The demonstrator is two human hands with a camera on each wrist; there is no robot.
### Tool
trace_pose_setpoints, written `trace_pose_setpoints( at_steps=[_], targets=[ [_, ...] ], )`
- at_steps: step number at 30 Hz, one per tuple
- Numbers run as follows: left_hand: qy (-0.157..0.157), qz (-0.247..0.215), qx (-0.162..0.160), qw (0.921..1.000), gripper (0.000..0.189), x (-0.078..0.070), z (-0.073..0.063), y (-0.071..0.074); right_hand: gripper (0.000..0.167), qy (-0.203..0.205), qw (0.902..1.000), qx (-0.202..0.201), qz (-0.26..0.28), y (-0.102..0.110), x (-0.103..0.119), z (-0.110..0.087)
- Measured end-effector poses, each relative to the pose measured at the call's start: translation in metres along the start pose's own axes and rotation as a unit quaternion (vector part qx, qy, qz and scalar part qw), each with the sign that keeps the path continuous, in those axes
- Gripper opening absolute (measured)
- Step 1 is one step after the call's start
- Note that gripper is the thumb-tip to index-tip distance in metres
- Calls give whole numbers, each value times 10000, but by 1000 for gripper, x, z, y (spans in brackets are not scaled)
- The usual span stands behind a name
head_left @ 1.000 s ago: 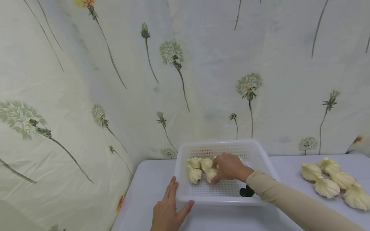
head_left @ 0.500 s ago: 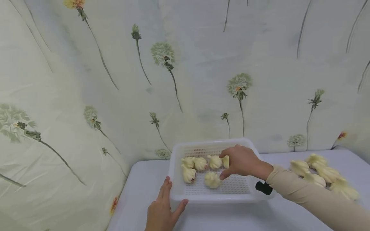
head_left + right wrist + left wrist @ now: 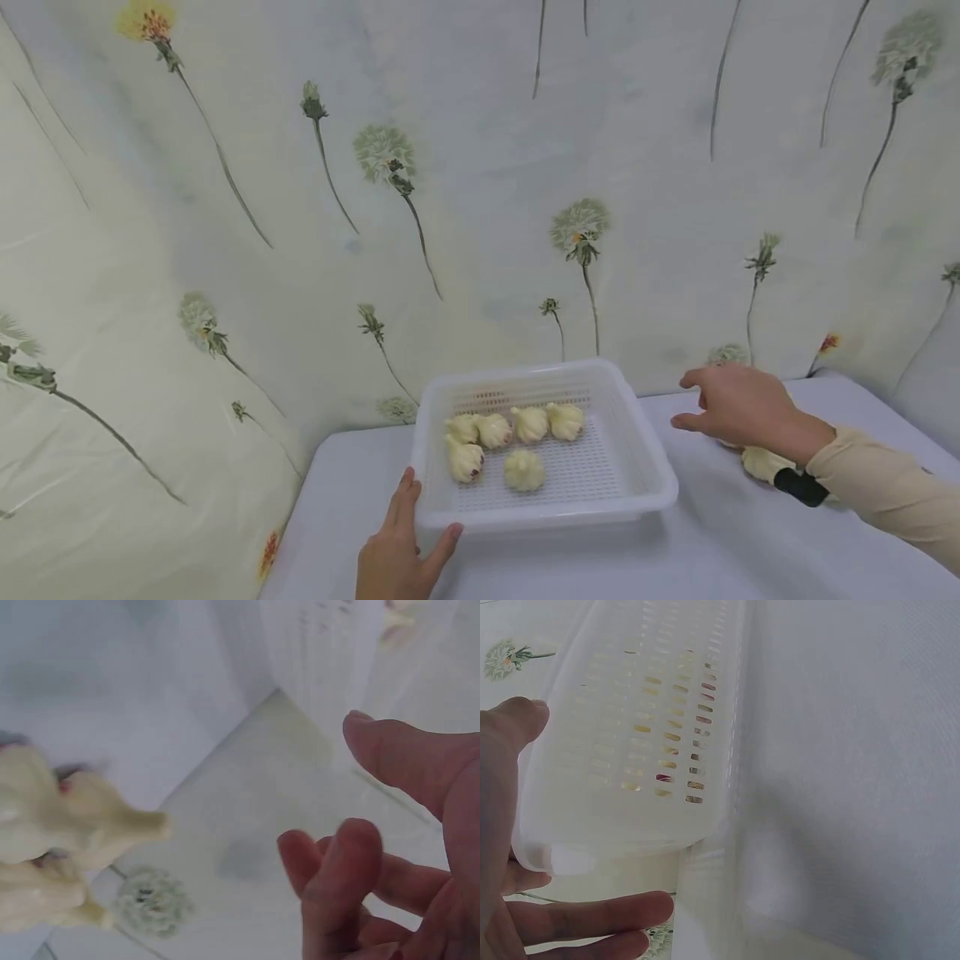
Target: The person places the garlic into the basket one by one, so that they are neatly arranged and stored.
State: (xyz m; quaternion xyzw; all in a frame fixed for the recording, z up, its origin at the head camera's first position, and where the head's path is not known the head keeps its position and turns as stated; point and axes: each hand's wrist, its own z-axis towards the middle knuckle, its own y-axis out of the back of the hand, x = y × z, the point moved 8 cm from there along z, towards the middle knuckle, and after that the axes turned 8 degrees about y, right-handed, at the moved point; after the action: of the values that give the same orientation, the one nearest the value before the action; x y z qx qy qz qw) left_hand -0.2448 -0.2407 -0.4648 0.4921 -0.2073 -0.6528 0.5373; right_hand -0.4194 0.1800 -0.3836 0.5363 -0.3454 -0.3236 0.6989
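Note:
My left hand (image 3: pixel 401 542) rests at the near left corner of a white plastic basket (image 3: pixel 555 505), its fingers along the left wall and thumb by the front rim. In the left wrist view, straight fingers (image 3: pixel 600 915) extend past the basket's slotted wall (image 3: pixel 622 802). Several garlic bulbs (image 3: pixel 565 421) lie inside, one bulb (image 3: pixel 524 471) apart at the front. Right of the basket, my right hand (image 3: pixel 742 404) is held above the table with nothing in it, fingers loosely bent. Garlic bulbs (image 3: pixel 52 817) sit beside it in the right wrist view; in the head view it partly hides them.
A white-covered table (image 3: pixel 555 567) carries everything. Behind it hangs a cloth (image 3: pixel 480 208) printed with dandelions, close to the basket's far side. A black strap (image 3: pixel 800 486) is at the right wrist.
My right hand has let go of a garlic bulb in the basket, risen out and moved right toward the loose bulbs. The left hand stays at the basket's corner. The head view has turned right.

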Motion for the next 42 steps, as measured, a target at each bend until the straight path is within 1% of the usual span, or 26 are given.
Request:
trace_pose_setpoints(
  at_steps=[3, 6, 10, 13, 17, 21, 25, 31, 35, 42],
  targets=[
    [-8, 44, -40, 10000, 77, 2, 0, 0, 68, -375, 9984, 391, -136, -10, -35, -18],
    [15, 107, -77, 9999, 77, 3, 0, 2, 71, -502, 9962, 687, -204, -23, -61, -33],
    [49, 107, 31, 9999, 77, 0, 0, 1, 71, -580, 9936, 934, -276, -38, -85, -52],
    [83, 92, 149, 9998, 77, -2, -1, -1, 71, -745, 9914, 1046, -239, -49, -97, -64],
    [155, 48, 196, 9997, 76, -1, -2, -2, 73, -855, 9902, 1101, -112, -64, -103, -73],
    [158, 32, 190, 9997, 76, -1, -2, -3, 75, -887, 9894, 1139, -145, -75, -106, -77],
    [142, 49, 159, 9998, 76, -1, -1, -3, 77, -945, 9894, 1094, -135, -77, -107, -75],
    [103, 71, 102, 9999, 77, -2, 0, -2, 74, -981, 9909, 927, 25, -77, -108, -72],
    [100, 72, 110, 9999, 77, -2, 0, -2, 78, -993, 9909, 893, 142, -80, -109, -72],
    [97, 64, 84, 9999, 76, -3, -2, -2, 75, -805, 9951, 568, 70, -81, -108, -77]
  ],
)
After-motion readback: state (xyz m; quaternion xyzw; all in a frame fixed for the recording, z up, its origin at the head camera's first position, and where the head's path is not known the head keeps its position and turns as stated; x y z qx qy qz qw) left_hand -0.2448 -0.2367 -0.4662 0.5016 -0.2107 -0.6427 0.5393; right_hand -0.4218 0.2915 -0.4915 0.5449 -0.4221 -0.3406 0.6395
